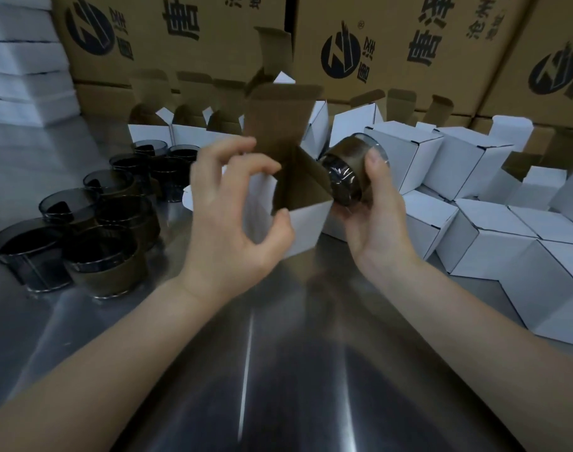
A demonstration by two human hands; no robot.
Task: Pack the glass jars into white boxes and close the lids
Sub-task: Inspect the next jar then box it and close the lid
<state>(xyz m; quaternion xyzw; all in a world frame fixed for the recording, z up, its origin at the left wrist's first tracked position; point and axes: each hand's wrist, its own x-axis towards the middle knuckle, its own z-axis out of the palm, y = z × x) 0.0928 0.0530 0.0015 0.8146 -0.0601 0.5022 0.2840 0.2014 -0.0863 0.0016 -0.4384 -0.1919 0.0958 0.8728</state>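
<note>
Free room: the bare steel bench [278, 370] lies open in the foreground, between and below the two forearms.
Left bound: a cluster of glass jars [115, 256] stands upright on the bench, packed close together.
Right bound: a heap of closed white boxes [493, 243] crowds that side, some touching, some tipped.
Back bound: a row of open boxes [154, 132] stands with lids up, just before the printed brown cartons [392, 44]; a white stack [20, 70] fills the far left corner.
Box in hand: an open white box [308, 220], brown inside, sits at the centre, tilted, with its lid flap standing up at the back and its side flaps spread.
Left hand: the left hand [236, 223] grips the box's left side, fingers [233, 148] curled over the top flap and thumb on the near wall.
Jar in hand: one held jar [347, 171] lies tipped on its side, just beside the box's right corner and outside it; the glass is dark and smoky with a brown band, and its darker end faces the box.
Right hand: the right hand [373, 203] cradles this jar from below, thumb pressed on its upper side.
Contact with bench: whether the box rests on it cannot be told.
</note>
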